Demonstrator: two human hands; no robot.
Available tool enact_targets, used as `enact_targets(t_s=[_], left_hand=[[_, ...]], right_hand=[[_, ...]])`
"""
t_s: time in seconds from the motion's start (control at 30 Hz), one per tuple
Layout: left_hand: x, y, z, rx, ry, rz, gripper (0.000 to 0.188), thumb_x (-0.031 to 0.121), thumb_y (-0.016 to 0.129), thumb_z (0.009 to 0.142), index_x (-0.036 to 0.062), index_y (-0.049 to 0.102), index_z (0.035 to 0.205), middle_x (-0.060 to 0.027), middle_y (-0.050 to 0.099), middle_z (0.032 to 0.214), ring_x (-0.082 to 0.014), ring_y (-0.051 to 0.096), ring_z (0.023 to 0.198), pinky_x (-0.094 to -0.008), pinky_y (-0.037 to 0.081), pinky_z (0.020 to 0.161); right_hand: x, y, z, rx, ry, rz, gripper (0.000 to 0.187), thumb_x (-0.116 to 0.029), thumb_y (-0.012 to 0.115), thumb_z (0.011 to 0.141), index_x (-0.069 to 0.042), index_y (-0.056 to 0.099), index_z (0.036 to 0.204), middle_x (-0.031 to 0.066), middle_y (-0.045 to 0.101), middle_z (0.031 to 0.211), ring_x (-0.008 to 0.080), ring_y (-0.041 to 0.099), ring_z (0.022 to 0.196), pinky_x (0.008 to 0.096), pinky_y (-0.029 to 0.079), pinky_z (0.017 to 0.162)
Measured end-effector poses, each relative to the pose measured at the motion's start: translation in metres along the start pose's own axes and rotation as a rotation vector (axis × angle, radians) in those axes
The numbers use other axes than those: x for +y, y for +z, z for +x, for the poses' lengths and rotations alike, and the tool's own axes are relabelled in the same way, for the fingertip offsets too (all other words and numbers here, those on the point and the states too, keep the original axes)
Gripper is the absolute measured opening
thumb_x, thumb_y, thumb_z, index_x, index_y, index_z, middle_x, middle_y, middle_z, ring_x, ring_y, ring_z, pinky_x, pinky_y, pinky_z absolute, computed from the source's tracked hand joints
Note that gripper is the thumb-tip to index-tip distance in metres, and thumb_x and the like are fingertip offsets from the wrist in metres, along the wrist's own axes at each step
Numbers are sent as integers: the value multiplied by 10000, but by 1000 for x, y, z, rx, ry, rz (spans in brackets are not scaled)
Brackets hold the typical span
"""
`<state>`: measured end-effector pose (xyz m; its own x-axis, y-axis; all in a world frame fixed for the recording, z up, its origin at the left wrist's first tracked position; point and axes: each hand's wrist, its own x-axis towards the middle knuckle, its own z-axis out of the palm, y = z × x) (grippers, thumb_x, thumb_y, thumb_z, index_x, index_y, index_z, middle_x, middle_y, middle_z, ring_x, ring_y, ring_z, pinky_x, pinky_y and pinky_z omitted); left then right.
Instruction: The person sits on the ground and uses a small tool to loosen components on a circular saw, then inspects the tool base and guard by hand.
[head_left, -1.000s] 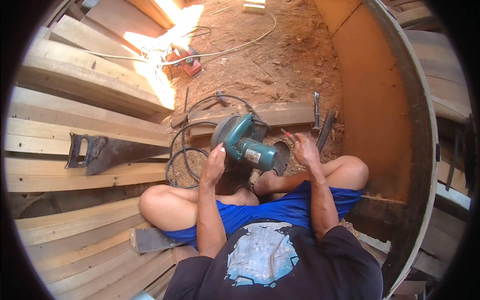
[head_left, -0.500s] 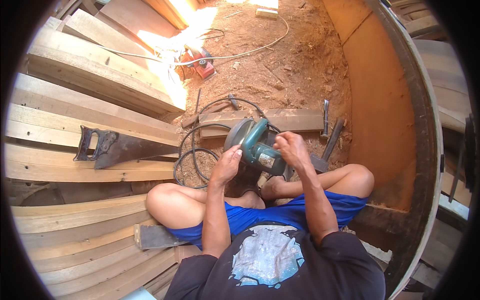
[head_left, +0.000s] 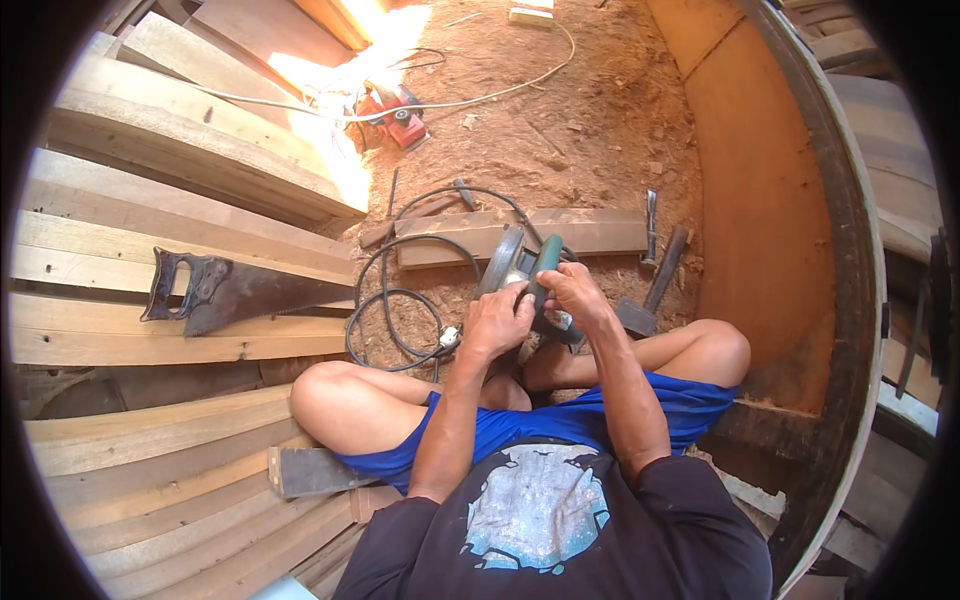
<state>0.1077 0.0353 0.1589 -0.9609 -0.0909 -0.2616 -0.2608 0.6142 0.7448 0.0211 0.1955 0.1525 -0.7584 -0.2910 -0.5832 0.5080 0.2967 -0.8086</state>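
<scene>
A green circular saw (head_left: 547, 258) with a grey blade guard stands tilted between my bent legs. My left hand (head_left: 500, 320) is closed on its near left side, fingers bent over the body beside the guard. Against the rear of the green handle, my right hand (head_left: 577, 292) has its fingers curled, with thumb and forefinger pressed close to it. Both hands cover much of the motor housing, and the fingertips are partly hidden. A black cord (head_left: 384, 290) lies in loops left of the saw, its pale plug (head_left: 449, 337) beside my left wrist.
A handsaw (head_left: 250, 290) rests on stacked planks (head_left: 180, 335) at left. Beyond the circular saw lies a timber block (head_left: 590, 232); a hammer (head_left: 640, 315) and a chisel-like tool (head_left: 651, 228) are to its right. A red power tool (head_left: 405, 125) sits farther off on sawdust. A curved wooden wall (head_left: 760, 220) bounds the right.
The circular saw has turned more upright, its handle swinging right. My left hand moved right onto its body, and my right hand came in to the handle. The plug has come into view.
</scene>
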Motion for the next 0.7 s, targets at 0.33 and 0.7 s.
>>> enact_targets(t_s=[0.33, 0.7], left_hand=[[33, 20, -2, 54, -6, 139, 415, 398, 599, 937, 151, 692, 1258, -256, 746, 955, -478, 720, 894, -597, 565, 828], [35, 32, -1, 92, 15, 150, 360, 344, 643, 926, 119, 694, 1202, -259, 743, 906, -479, 722, 830, -611, 563, 764]], right_hand=[[-8, -29, -16, -31, 31, 40, 138, -99, 594, 861, 6, 671, 907, 28, 629, 825, 119, 614, 718, 274, 525, 612], [9, -37, 3, -3, -12, -112, 201, -151, 562, 827, 14, 667, 781, 66, 626, 733, 164, 576, 638, 343, 493, 579]])
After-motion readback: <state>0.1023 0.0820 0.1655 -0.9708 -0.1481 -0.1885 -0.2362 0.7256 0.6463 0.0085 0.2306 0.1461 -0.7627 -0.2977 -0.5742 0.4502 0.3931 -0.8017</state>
